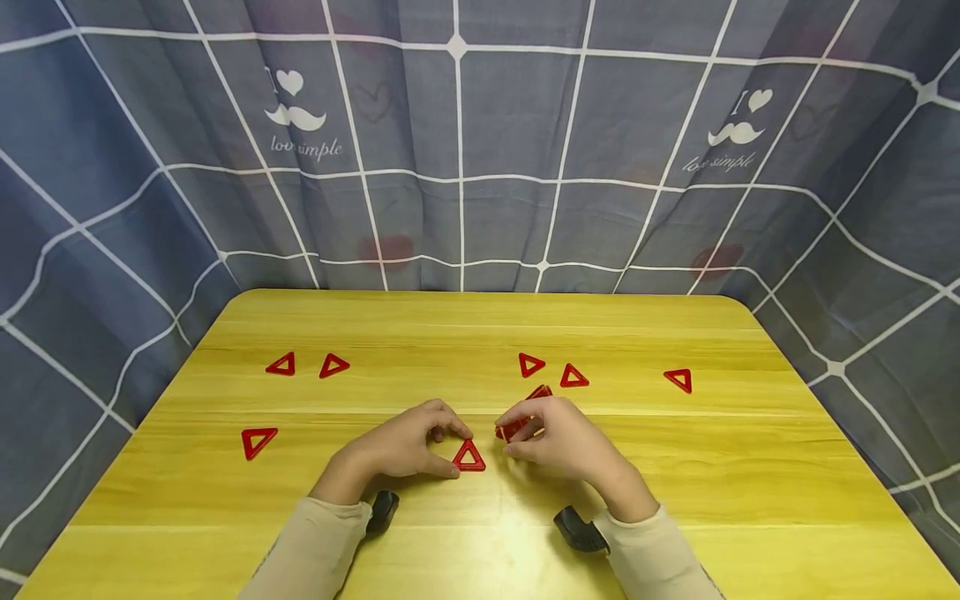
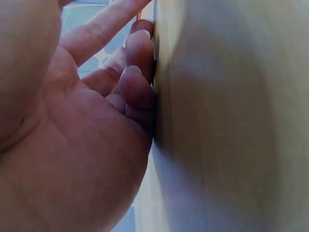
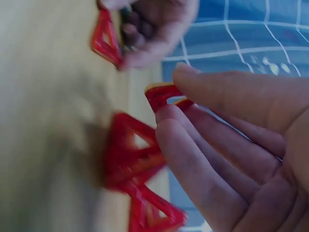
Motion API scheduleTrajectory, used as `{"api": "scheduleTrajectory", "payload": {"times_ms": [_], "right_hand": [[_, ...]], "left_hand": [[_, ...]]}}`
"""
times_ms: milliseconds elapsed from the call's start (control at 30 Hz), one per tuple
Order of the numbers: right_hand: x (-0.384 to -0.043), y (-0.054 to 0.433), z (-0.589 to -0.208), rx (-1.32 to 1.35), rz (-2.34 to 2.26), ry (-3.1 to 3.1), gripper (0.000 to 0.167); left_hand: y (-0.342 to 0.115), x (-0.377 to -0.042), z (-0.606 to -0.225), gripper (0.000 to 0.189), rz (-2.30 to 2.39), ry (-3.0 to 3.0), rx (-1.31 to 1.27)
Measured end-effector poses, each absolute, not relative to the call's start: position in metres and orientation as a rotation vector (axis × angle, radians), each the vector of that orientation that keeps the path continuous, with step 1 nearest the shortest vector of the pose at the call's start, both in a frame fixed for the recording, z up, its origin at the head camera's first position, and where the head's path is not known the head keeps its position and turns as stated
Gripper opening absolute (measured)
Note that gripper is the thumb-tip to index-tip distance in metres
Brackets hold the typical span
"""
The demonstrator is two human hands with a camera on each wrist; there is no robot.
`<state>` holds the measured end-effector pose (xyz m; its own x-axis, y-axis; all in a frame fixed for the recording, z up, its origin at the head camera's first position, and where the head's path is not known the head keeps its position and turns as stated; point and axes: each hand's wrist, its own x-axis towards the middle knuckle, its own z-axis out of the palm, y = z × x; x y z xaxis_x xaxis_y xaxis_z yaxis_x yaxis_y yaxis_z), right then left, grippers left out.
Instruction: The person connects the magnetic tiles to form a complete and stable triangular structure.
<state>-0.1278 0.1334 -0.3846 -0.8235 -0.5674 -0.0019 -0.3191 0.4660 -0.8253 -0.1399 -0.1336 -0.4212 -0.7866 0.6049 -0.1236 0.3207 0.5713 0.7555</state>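
In the head view my left hand [image 1: 408,442] pinches a red triangle frame [image 1: 468,456] on the table, forefinger at its top corner and thumb at its lower left one. The same triangle [image 3: 105,38] shows between those two fingertips in the right wrist view. My right hand [image 1: 558,437] pinches another red triangle piece [image 3: 161,94] between thumb and fingers, its edge orange. Under and behind that hand lies a pile of red triangles [image 3: 133,154], partly hidden by the hand in the head view. My left palm [image 2: 72,150] rests close along the wooden surface.
Single red triangles lie about the table [image 1: 420,333]: two at the back left [image 1: 282,364], one at the left [image 1: 258,442], two behind the right hand [image 1: 574,376] and one at the right [image 1: 679,380]. A grey checked curtain [image 1: 495,150] hangs behind the table.
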Motion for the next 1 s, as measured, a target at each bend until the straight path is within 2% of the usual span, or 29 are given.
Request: {"api": "scheduleTrajectory", "payload": {"times_ms": [433, 1000], "right_hand": [[-0.126, 0.112, -0.404, -0.849, -1.143, 2.533, 0.027], [-0.124, 0.102, -0.413, -0.862, -1.205, 2.500, 0.027]], "left_hand": [[-0.133, -0.141, -0.424, 0.039, 1.089, 2.444, 0.738], [-0.129, -0.142, -0.421, 0.039, 1.121, 2.481, 0.670]]}}
